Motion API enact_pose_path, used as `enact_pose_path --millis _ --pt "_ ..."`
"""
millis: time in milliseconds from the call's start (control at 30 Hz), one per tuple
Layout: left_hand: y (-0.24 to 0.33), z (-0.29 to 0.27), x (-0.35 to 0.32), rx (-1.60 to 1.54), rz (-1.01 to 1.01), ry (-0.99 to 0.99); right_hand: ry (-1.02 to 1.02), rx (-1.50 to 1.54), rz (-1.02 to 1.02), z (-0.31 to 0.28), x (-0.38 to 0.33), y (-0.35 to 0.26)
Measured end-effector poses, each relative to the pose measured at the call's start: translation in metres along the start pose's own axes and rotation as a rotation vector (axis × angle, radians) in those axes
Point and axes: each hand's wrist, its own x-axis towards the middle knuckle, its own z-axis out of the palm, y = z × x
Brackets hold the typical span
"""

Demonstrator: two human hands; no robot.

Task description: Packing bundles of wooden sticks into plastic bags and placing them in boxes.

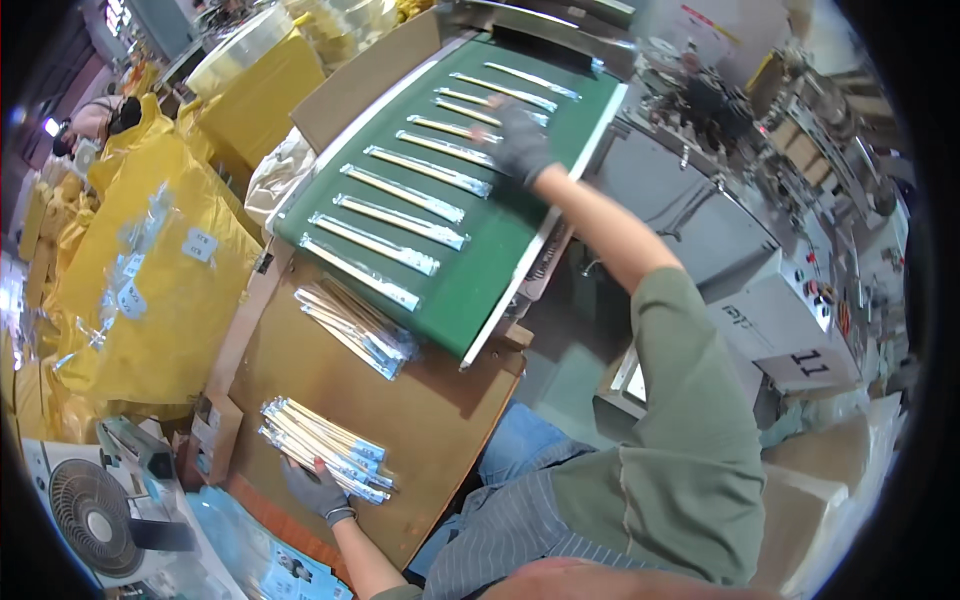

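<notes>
On the green conveyor belt lies a slanted row of several chopstick packs in clear sleeves with pale blue ends. My right hand, in a dark grey glove with bare fingertips, reaches over the packs toward the belt's far end. Motion smears its fingers, so I cannot see whether they grip one. Lower left, my left hand, gloved alike, is closed around the near edge of a bundle of wrapped chopsticks above the brown table. A second pile of wrapped chopsticks rests on the table by the belt's near end.
Yellow bags are heaped at the left. A fan and blue printed packaging sit at lower left. Grey machinery stands right of the belt. Cardboard lines the belt's left side. In the far left background is another person.
</notes>
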Motion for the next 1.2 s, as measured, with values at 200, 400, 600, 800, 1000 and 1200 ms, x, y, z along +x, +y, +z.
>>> enact_pose_path --millis 200,400,600,800,1000,1200 --pt "0.000 0.000 -0.008 0.005 -0.048 0.047 -0.320 -0.407 0.565 -0.020 0.069 0.091" --pt "0.000 0.001 -0.009 0.179 -0.022 0.055 -0.523 0.004 -0.264 0.037 0.001 -0.031" --pt "0.011 0.024 0.005 0.211 0.001 0.092 -0.633 0.047 -0.604 0.019 -0.106 -0.221" --pt "0.012 0.026 0.004 0.263 0.046 0.148 -0.324 -0.229 -0.309 0.062 -0.024 -0.209" --pt "0.004 0.029 -0.001 0.274 0.047 0.233 -0.561 -0.297 -0.535 0.072 -0.035 -0.178" --pt "0.001 0.031 -0.001 0.239 0.090 0.281 -0.623 -0.183 -0.376 0.090 -0.120 -0.272"
